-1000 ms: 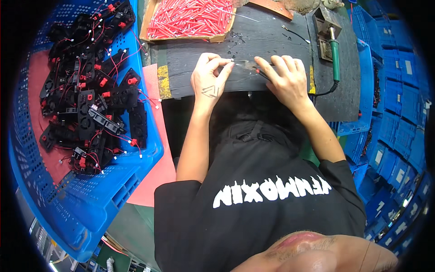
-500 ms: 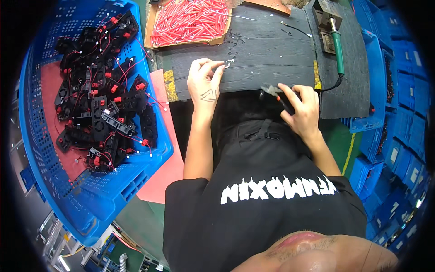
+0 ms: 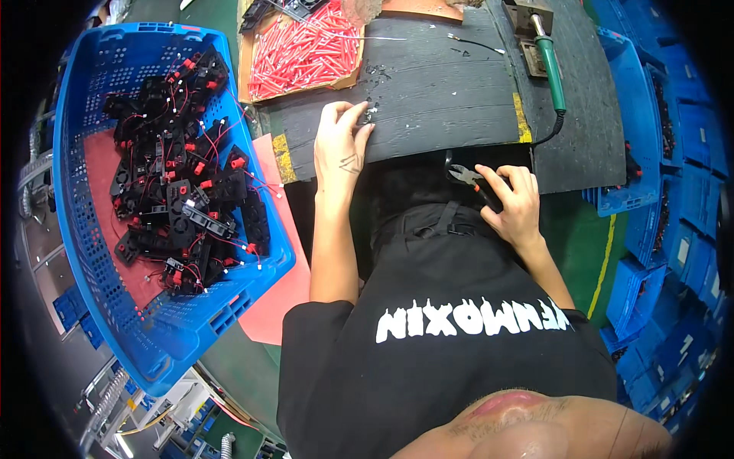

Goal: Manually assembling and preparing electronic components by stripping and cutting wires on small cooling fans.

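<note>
My left hand (image 3: 339, 145) is over the front left of the dark bench top (image 3: 436, 99). Its thumb and index finger are apart beside a few tiny white and dark scraps (image 3: 371, 116), and I see nothing held between them. Beyond the bench's front edge, above my lap, my right hand (image 3: 518, 205) grips a pair of diagonal cutters (image 3: 466, 176) with dark, orange-marked handles. The cutters' jaws point up and to the left, with a gap between them.
On the left stands a blue crate (image 3: 267, 271) of black fan assemblies (image 3: 180, 206) with red-and-white leads. A carton (image 3: 243, 76) of red tubes sits at the back. A green-handled soldering iron (image 3: 552, 76) rests in its stand at right. Blue bins (image 3: 627, 115) line the right side.
The view has shifted slightly, so crate and bench appear displaced. My left thumb and index finger have spread apart near the scraps. The cutters stay in my right hand, slightly lower in the picture.
</note>
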`<state>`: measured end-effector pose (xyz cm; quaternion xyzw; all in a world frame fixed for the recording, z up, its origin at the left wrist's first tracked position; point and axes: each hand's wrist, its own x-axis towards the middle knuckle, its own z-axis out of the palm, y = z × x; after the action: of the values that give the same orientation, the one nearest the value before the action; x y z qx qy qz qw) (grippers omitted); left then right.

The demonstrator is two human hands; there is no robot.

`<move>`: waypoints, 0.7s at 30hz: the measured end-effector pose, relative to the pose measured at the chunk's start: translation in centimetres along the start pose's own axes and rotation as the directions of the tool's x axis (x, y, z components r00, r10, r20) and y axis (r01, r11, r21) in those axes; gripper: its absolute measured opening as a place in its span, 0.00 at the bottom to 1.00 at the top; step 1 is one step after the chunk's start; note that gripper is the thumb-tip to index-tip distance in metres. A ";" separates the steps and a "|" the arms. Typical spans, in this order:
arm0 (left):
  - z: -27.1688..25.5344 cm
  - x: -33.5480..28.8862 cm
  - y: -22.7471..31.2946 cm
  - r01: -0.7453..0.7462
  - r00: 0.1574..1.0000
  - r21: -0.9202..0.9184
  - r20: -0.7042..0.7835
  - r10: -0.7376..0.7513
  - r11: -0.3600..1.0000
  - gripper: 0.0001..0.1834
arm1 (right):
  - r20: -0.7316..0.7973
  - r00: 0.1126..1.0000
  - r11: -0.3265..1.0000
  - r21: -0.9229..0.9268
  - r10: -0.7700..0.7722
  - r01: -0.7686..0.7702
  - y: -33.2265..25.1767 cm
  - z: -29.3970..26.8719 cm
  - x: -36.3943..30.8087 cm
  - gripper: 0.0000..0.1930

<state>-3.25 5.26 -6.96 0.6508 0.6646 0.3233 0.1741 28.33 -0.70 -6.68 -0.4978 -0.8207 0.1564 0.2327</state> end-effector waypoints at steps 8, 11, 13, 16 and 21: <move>0.4 1.4 0.0 -0.114 0.990 0.162 0.101 0.098 0.980 0.12 | 0.014 0.999 0.998 0.047 -0.037 0.036 0.9 -0.6 -1.0 0.35; 0.2 1.9 0.4 -0.170 0.981 0.202 0.126 0.146 0.964 0.11 | 0.014 1.000 0.999 0.046 -0.022 0.021 1.2 -0.8 -1.6 0.35; 0.1 2.2 0.9 -0.218 0.971 0.225 0.149 0.188 0.949 0.10 | 0.007 1.000 0.998 0.056 -0.027 0.027 1.4 -0.7 -2.0 0.35; 0.3 2.1 1.5 -0.238 0.964 0.291 0.190 0.188 0.926 0.08 | 0.002 1.000 0.998 0.065 -0.019 0.019 1.6 -0.7 -2.4 0.35; 2.2 1.0 1.6 -0.256 0.966 0.501 0.100 0.239 0.827 0.04 | -0.043 0.999 0.998 0.062 -0.014 0.017 1.4 -0.8 -3.1 0.35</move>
<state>-0.72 6.55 -7.32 0.7592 0.6334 0.1452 -0.0364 31.03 -2.80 -7.39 -0.4871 -0.8142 0.1696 0.2666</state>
